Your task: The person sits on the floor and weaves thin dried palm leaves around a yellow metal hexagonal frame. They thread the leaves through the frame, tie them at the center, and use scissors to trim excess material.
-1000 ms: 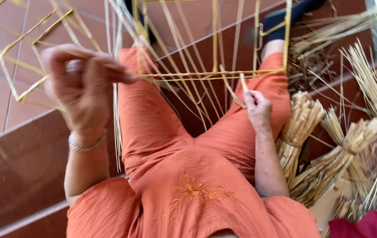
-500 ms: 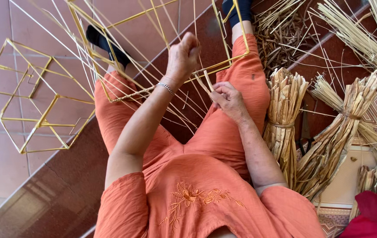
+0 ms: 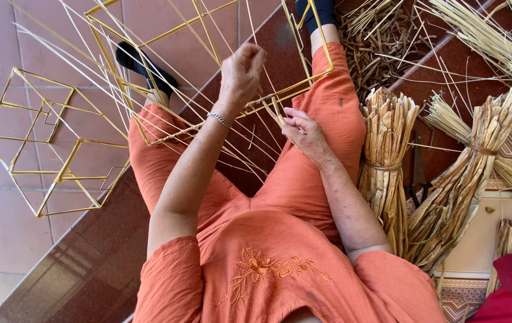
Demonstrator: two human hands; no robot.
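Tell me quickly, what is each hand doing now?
Left hand: closed on thin straw strands.
Right hand: pinching straw at the yellow frame.

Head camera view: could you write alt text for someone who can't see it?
A seated person in orange clothes works pale straw strands onto a yellow wire frame resting across their legs, the left hand raised gripping strands and the right hand pinching strands at the frame's edge. A second yellow wire frame lies on the tiled floor, with tied straw bundles beside the right leg.
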